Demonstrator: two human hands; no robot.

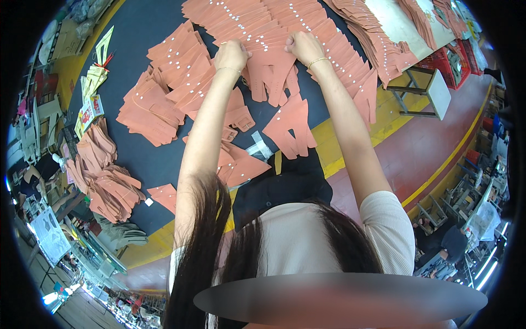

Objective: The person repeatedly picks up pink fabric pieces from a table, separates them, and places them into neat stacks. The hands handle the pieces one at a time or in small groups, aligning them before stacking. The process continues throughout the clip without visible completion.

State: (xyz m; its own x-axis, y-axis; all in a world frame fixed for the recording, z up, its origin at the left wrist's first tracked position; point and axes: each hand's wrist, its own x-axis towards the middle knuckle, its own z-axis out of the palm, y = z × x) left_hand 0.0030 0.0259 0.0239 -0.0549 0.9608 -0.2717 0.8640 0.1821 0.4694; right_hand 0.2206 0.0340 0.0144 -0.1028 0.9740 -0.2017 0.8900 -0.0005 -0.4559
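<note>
Curled inward, your left hand and right hand flank a coral piece — whether they clamp its edges, I cannot tell. It lies among overlapping, white-dotted sheets on the dark table: flat, matte, leather-like — rounded strips along its near end.

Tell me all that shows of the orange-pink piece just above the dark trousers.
The orange-pink piece looks thin, smooth and leather-like. It narrows toward the top, has a dark gap between strips lower down, and bears a small white mark at upper left. It lies at the dark table's near edge, its lower end by the trousers. Neither the left hand nor right hand touches it.
</note>
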